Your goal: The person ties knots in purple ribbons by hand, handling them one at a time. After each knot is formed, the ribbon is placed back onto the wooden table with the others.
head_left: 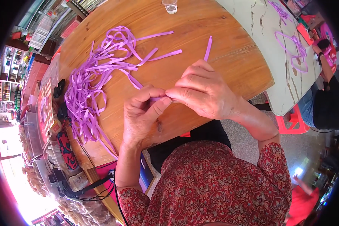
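My left hand (141, 115) and my right hand (209, 92) meet over the near part of the wooden table, thumbs and fingertips pinched together. A thin purple ribbon (154, 99) is gripped between them, mostly hidden by the fingers. Past the knuckles of my right hand a short ribbon end (208, 49) sticks out, with a small knot or fold at its tip. To the left lies a large tangled pile of purple ribbon (88, 84); one strand from it runs toward my left hand. Several loose ends reach across the wood.
The wooden table (233, 56) has a clear plastic cup (170, 6) at its far edge. A white marbled table (252, 17) adjoins on the right, bearing more purple ribbon (299, 49). Another person sits there by a red stool (293, 122). Black cables (98, 184) hang at the left.
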The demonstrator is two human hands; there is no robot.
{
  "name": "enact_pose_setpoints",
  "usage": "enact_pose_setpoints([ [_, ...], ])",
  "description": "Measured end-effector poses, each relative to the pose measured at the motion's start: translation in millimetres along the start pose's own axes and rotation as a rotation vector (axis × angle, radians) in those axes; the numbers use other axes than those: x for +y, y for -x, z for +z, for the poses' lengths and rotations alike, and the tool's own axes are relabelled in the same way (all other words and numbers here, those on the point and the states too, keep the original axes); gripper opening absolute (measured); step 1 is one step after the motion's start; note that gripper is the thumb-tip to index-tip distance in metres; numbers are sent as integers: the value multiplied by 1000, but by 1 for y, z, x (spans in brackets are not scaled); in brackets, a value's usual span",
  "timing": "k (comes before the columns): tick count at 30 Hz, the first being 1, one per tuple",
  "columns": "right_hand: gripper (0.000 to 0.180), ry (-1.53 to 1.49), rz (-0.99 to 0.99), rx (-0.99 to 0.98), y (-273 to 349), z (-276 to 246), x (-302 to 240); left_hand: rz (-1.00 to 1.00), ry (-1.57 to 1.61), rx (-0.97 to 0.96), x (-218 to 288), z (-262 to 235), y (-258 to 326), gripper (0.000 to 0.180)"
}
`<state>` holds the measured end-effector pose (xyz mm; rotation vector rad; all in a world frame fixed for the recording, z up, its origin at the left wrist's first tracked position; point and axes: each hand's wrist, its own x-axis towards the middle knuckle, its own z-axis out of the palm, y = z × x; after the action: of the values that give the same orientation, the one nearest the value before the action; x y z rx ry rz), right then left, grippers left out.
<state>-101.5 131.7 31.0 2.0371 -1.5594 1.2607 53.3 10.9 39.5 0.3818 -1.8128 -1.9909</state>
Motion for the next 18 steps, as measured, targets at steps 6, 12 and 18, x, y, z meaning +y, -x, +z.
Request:
enact_pose_setpoints([
  [6,16,171,2,-101,14,-29,8,369,-785,-14,4,-24,0,14],
  [12,17,88,482,20,54,-107,27,403,-799,193,12,-86,13,13],
  [18,16,212,466,43,76,-134,29,371,-697,238,9,-115,27,12],
])
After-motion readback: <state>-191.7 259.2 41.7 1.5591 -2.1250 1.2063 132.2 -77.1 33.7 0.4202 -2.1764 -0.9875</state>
